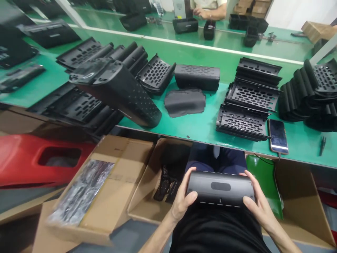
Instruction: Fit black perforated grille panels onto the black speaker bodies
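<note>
Between my two hands, over my lap, is a black rounded plastic housing (220,196) with an oval recess on its upper face and slots along its edges. My left hand (184,196) grips its left end, thumb on top. The right end is gripped by my right hand (256,202), its thumb also on top. Beyond, on the green table (179,128), lie a stack of thin dark sheets (185,102) and a similar black housing (197,76). Slotted black shells (243,121) are stacked to the right of them.
A large black housing (118,91) leans at the left among more slotted shells. A phone (278,136) lies near the table's front edge. Below stand an open cardboard box (142,207), a carton with plastic-wrapped contents (116,196) and a red stool (26,158). Across the table shows another person's arm (217,13).
</note>
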The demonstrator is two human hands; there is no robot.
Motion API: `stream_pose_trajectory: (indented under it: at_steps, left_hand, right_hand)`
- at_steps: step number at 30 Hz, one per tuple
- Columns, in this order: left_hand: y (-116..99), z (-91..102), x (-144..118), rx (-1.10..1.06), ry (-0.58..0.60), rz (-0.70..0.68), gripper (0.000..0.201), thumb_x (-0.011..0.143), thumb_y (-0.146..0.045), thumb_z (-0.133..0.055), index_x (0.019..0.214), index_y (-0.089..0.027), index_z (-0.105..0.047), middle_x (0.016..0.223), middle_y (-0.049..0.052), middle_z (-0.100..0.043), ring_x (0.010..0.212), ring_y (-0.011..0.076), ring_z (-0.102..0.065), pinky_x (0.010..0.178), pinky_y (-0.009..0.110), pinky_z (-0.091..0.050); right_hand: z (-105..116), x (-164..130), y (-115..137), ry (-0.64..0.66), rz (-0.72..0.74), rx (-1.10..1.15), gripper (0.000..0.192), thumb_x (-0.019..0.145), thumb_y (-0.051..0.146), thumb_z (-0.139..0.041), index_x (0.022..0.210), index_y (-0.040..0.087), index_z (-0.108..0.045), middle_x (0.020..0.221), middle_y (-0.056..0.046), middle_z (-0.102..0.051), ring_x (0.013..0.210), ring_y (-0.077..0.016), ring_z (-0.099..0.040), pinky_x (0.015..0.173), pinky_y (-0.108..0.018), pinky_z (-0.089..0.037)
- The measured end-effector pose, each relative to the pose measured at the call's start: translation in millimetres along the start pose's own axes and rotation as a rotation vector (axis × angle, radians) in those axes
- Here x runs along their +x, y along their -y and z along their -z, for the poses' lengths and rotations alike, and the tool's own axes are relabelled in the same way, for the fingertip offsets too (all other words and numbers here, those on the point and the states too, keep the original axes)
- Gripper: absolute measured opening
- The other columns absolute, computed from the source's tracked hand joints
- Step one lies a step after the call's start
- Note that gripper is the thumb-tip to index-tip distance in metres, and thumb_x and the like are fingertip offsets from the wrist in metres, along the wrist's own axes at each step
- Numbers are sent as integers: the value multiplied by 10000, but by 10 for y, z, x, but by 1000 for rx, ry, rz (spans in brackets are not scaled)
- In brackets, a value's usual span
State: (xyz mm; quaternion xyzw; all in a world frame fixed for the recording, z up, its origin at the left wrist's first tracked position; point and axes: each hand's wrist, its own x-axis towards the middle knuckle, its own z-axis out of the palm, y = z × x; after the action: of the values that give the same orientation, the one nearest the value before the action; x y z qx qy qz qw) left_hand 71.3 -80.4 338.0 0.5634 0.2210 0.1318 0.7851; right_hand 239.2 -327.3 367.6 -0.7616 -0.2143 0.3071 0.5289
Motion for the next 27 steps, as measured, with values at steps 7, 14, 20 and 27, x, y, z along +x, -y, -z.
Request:
stream_pose_trajectory:
  at_steps: [7,14,20,27]
  left_hand:
    - [7,-23,50,82,73,-43,1033,719,-680,-794,1543,-227,-366,1484,143,-466,1324,392,-496,1154,492,-359]
    - [217,-43,133,97,-4,-74,1037,686,-709,-778,1513,-207,-406,1304,128,-524,1174,374,-559,1049,512,-439]
    - [125,-17,136,111,138,-49,1060,725,-725,-751,1561,-217,-342,1490,156,-429,1361,413,-449,1172,536,-336]
    - [44,-67,182,94,50,-87,993,736,-727,-727,1532,-212,-428,1448,149,-509,1293,418,-526,1134,550,-396]
  right_hand:
    - [15,-50,-3,-10,-138,24,1011,785,811,-688,1593,340,-303,1614,-94,-412,1428,-371,-437,1167,-442,-355]
    - [9,-1,-150,-69,-160,97,886,742,713,-773,1469,314,-462,1488,-92,-529,1277,-349,-547,1010,-367,-473]
    - [98,4,-116,-18,-231,121,950,708,774,-767,1473,318,-434,1518,-106,-493,1300,-362,-550,1004,-378,-486]
    - [-5,-98,-104,-120,-230,168,934,663,744,-822,1420,315,-485,1421,-103,-560,1170,-330,-602,930,-342,-512]
